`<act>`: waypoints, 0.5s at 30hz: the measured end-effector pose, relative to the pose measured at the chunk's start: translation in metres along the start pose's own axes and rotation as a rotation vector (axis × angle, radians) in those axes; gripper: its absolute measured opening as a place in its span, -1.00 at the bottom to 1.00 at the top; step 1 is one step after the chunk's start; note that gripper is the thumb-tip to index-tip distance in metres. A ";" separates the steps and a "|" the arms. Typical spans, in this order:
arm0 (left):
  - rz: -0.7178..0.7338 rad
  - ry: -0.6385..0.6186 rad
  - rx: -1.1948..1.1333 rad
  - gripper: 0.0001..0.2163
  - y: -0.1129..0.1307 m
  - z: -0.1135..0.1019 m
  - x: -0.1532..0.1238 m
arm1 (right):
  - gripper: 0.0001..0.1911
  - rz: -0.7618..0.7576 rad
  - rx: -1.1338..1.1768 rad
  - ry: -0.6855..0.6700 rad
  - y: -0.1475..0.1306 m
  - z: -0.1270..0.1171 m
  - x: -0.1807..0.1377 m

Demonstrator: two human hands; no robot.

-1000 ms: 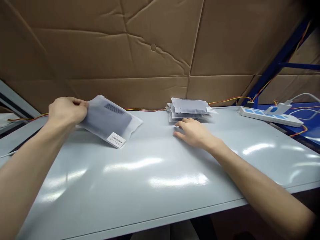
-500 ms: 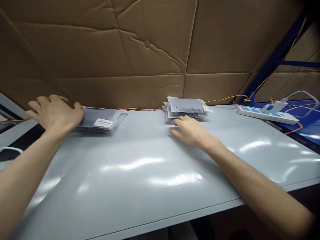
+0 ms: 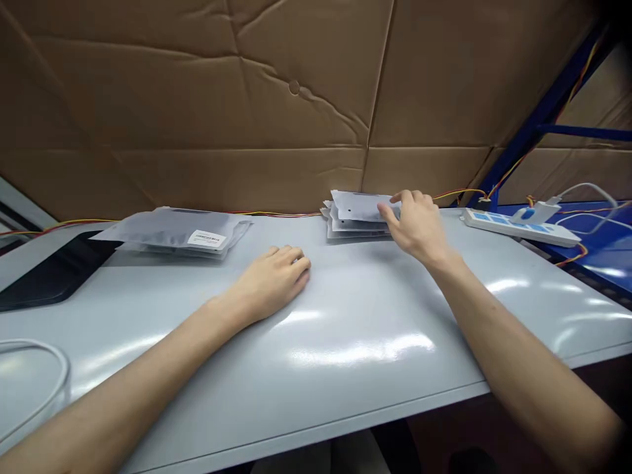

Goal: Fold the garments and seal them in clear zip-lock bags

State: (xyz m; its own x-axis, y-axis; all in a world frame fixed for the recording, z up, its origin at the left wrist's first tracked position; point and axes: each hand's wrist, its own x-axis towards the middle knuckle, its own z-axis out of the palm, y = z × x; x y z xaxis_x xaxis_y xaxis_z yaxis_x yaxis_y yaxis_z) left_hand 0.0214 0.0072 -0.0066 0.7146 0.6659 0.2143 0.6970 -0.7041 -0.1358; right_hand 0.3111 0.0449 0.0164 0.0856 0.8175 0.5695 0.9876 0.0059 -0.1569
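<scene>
Right hand: my right hand (image 3: 417,225) is up at the far edge of the table, right on the pile of frosted pouches (image 3: 356,217).
Right fingers: slightly spread and curled over the right end of the top pouch, my thumb against it. Pinching or only touching? I can't tell from here.
Left hand: my left hand (image 3: 272,280) rests on the grey metal table (image 3: 375,296), holding nothing, midway between the two piles and nearer the table's far edge.
Left fingers: pressed together and gently curled, tips down on the tabletop.
Pouches: one pile sits under my right hand; a second pile of pouches (image 3: 170,230), with a white barcode label (image 3: 207,238) on top, lies well to the left of it.
Around them: a black flat slab (image 3: 54,271) lies at far left with a white cable (image 3: 34,372) near it, and a white power strip (image 3: 513,226) sits far right — cardboard sheeting (image 3: 197,99) rises behind it all.
</scene>
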 end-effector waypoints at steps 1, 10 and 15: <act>-0.038 -0.027 0.001 -0.73 0.002 0.000 -0.002 | -0.48 0.038 -0.017 -0.022 0.004 0.002 0.002; -0.512 -0.152 0.080 -0.56 -0.003 -0.009 -0.011 | -0.41 0.046 -0.046 -0.194 -0.003 0.005 -0.004; -0.617 -0.185 0.011 -0.51 0.000 -0.009 -0.010 | -0.41 0.021 -0.054 -0.207 -0.006 0.004 -0.006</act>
State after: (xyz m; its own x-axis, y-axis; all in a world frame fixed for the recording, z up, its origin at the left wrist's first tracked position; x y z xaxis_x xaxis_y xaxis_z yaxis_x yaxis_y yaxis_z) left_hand 0.0141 -0.0018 0.0000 0.1805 0.9798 0.0857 0.9830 -0.1766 -0.0512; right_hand 0.3042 0.0422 0.0111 0.0831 0.9180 0.3879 0.9919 -0.0389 -0.1206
